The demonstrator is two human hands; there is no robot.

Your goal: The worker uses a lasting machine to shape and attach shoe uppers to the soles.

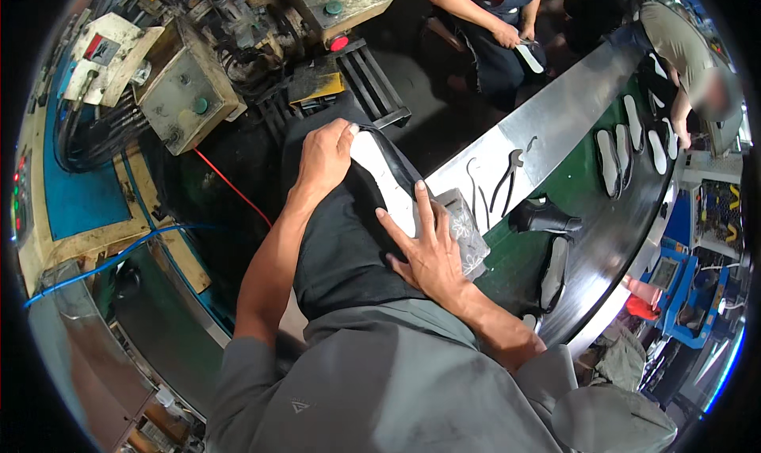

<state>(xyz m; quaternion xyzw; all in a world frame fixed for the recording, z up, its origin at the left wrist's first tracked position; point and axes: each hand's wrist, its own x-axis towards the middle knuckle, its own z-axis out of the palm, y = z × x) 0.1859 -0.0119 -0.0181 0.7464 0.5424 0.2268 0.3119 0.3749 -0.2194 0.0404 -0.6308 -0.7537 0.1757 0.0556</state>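
Observation:
A black shoe with a white sole-side face (384,172) lies slanted across my lap, one end toward the machine. My left hand (325,156) is closed round its far end, the thumb on the white face. Spread over the nearer part is my right hand (432,251), its fingers stretched out and touching the shoe; the near end is hidden beneath it. Beside that hand a grey flower-patterned cloth (469,235) lies at the bench edge. Pincers (507,182) and thin curved metal tools (478,195) rest on the metal ledge just to the right.
A green conveyor belt (519,251) on the right carries a black heeled shoe (543,215) and several light-soled shoes (610,164). Greasy machinery with a red button (339,42) stands front left. One person (499,33) sits ahead with a shoe; another (690,49) leans over the belt.

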